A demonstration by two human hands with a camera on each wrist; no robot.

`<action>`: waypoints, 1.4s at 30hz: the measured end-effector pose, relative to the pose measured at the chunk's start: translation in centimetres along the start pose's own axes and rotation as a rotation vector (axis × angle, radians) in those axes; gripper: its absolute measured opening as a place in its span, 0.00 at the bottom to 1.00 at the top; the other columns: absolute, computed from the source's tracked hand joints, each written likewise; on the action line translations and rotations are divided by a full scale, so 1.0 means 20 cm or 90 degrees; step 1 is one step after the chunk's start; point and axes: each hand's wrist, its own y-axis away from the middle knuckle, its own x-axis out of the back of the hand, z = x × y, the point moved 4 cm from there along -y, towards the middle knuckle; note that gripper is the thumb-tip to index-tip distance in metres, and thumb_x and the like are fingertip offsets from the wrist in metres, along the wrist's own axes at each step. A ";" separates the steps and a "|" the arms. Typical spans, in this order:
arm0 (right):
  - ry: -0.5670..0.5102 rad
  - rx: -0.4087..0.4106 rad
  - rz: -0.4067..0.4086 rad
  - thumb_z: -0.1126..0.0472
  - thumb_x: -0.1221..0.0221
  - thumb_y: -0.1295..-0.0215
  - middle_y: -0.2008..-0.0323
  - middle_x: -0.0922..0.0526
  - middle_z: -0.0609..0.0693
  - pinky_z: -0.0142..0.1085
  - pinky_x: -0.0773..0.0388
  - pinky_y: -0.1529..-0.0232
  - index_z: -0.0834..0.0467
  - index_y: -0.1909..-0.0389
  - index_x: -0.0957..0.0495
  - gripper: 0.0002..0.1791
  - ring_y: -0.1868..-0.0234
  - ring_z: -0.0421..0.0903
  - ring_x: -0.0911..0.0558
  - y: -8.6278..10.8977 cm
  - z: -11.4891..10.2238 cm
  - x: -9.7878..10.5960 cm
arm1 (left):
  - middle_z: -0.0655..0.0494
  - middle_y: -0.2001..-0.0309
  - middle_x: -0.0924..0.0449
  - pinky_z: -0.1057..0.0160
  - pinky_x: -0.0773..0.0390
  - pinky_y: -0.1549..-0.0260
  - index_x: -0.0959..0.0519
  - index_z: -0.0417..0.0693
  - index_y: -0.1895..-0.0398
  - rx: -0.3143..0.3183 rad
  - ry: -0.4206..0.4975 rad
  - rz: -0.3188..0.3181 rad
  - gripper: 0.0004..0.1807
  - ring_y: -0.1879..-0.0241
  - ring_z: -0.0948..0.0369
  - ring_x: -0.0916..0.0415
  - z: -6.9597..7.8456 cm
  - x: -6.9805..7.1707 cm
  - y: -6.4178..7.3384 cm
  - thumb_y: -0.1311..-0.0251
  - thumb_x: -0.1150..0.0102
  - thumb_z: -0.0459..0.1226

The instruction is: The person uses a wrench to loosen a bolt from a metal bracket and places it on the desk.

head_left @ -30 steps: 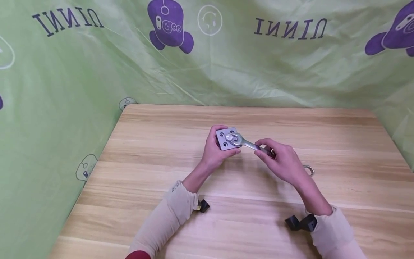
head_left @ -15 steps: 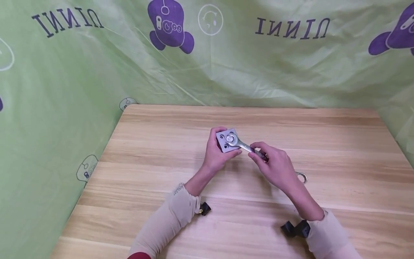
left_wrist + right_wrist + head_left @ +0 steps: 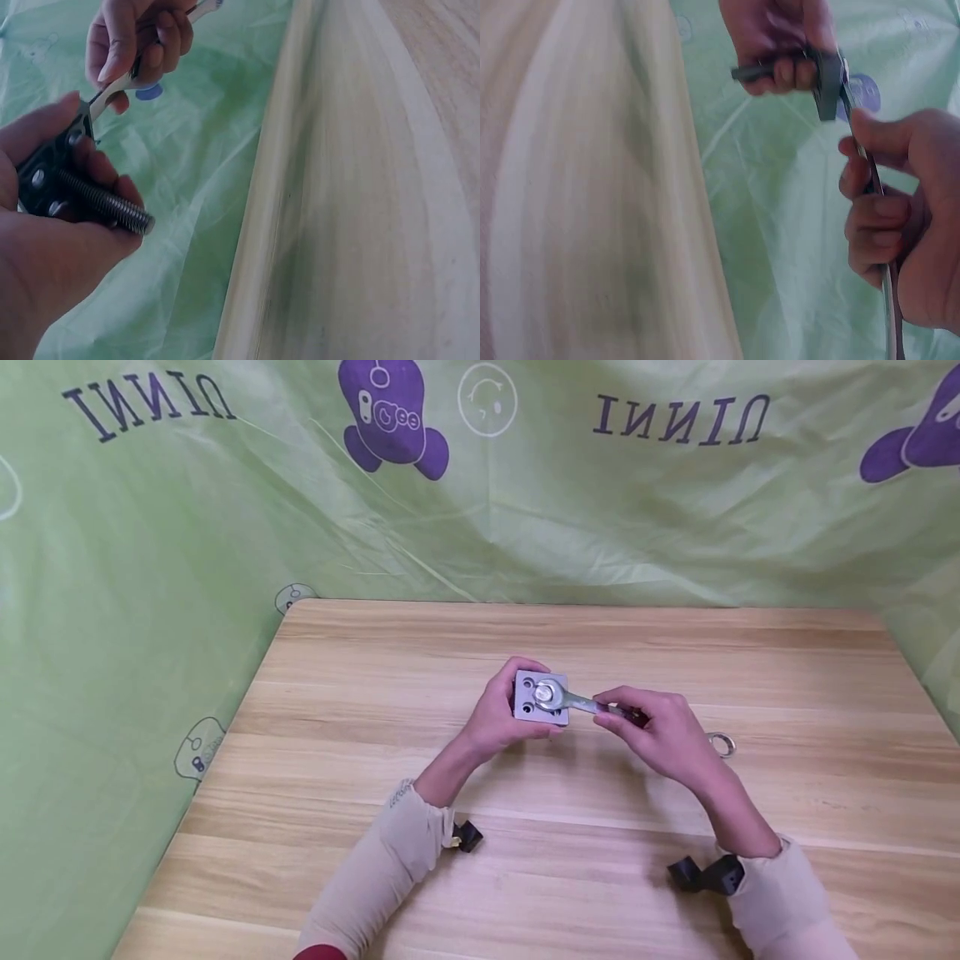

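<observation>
A square grey metal plate (image 3: 528,696) with holes is tilted in my left hand (image 3: 498,714), which grips its edges between thumb and fingers above the table. A bolt head (image 3: 545,692) stands on its face. The bolt's long threaded shank (image 3: 109,200) sticks out of the back in the left wrist view, beside the curled fingers. My right hand (image 3: 663,728) holds a combination wrench (image 3: 582,702) by its handle, with one end around the bolt head. Beyond the hand, the wrench's ring end (image 3: 722,744) shows; the handle between is partly hidden by the palm.
A wood-grain table (image 3: 585,635) lies under both hands. Green printed cloth (image 3: 480,543) hangs behind it and along the sides. Black wrist devices (image 3: 469,836) sit by the cuffs of the pale sleeves (image 3: 375,868).
The wrench's end has settled over the bolt head, and its handle swung down, then back up. The plate has turned and shifted slightly right and nearer, both hands moving with it.
</observation>
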 end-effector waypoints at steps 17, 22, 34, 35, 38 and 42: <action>-0.184 0.141 -0.148 0.74 0.30 0.54 0.76 0.14 0.41 0.23 0.32 0.78 0.55 0.64 0.13 0.16 0.79 0.29 0.29 0.02 0.07 0.04 | 0.58 0.58 0.23 0.69 0.20 0.62 0.38 0.40 0.49 0.183 0.259 -0.488 0.35 0.63 0.64 0.21 -0.05 -0.12 0.09 0.65 0.47 0.12; -0.232 0.189 -0.186 0.75 0.29 0.56 0.77 0.15 0.40 0.21 0.32 0.78 0.52 0.63 0.13 0.19 0.79 0.28 0.29 0.02 0.06 0.03 | 0.59 0.61 0.22 0.71 0.22 0.62 0.41 0.38 0.50 0.201 0.238 -0.587 0.35 0.65 0.66 0.22 -0.05 -0.15 0.13 0.66 0.46 0.13; -0.165 0.009 -0.053 0.72 0.32 0.48 0.75 0.16 0.38 0.27 0.33 0.81 0.58 0.61 0.14 0.13 0.82 0.33 0.31 0.03 0.12 0.11 | 0.55 0.58 0.24 0.67 0.18 0.64 0.39 0.41 0.49 0.110 0.239 -0.263 0.35 0.63 0.62 0.20 0.00 -0.05 0.05 0.65 0.45 0.13; -0.150 -0.017 -0.044 0.70 0.32 0.47 0.74 0.16 0.38 0.27 0.33 0.81 0.58 0.61 0.14 0.12 0.81 0.33 0.30 0.03 0.12 0.11 | 0.54 0.57 0.24 0.67 0.18 0.63 0.39 0.41 0.48 0.101 0.222 -0.209 0.36 0.62 0.62 0.20 -0.01 -0.04 0.04 0.63 0.44 0.13; -0.117 -0.081 -0.026 0.64 0.32 0.44 0.76 0.17 0.39 0.28 0.33 0.81 0.57 0.60 0.14 0.10 0.81 0.34 0.30 0.02 0.11 0.09 | 0.46 0.50 0.24 0.67 0.17 0.61 0.40 0.41 0.44 0.076 0.163 -0.067 0.38 0.61 0.64 0.19 -0.01 -0.02 0.01 0.61 0.40 0.14; -0.095 -0.122 -0.019 0.59 0.33 0.42 0.80 0.21 0.44 0.28 0.35 0.81 0.56 0.59 0.14 0.10 0.81 0.35 0.32 0.01 0.09 0.06 | 0.37 0.43 0.29 0.68 0.17 0.59 0.43 0.39 0.41 0.045 0.110 0.050 0.42 0.60 0.65 0.20 -0.02 -0.01 0.00 0.61 0.36 0.15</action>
